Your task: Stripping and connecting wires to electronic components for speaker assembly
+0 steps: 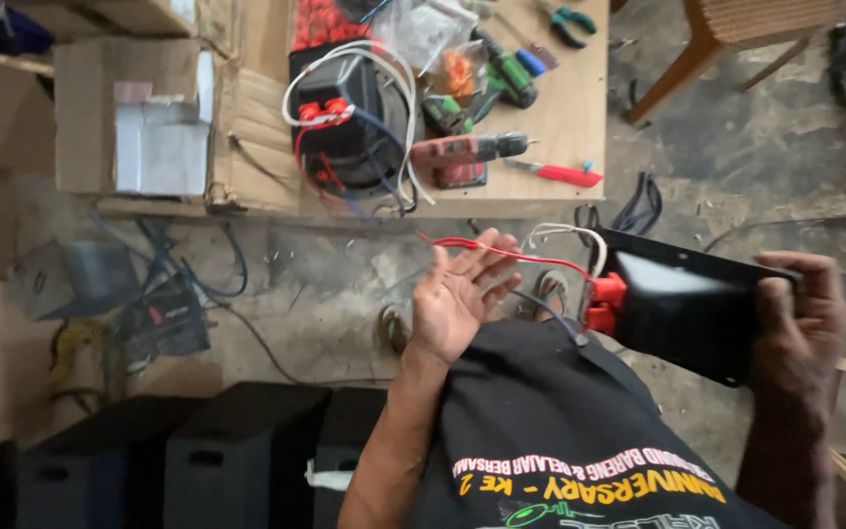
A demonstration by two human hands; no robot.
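My right hand [803,312] grips the right edge of a black box-shaped unit [689,313] with a red terminal block [605,300] on its left side. Red, white and dark wires [531,257] run out of that block toward my left hand [457,292]. The left hand is palm up with fingers spread, and the thin red wire crosses its fingertips. Both hands are above my lap, over a black shirt.
A low wooden table [560,118] ahead carries a black speaker-like part with white wires [354,118], a red drill [462,155], a red-handled screwdriver [558,173], pliers and bags. Cardboard boxes [139,113] stand at left, black cabinets [237,451] below, a chair leg [687,59] upper right.
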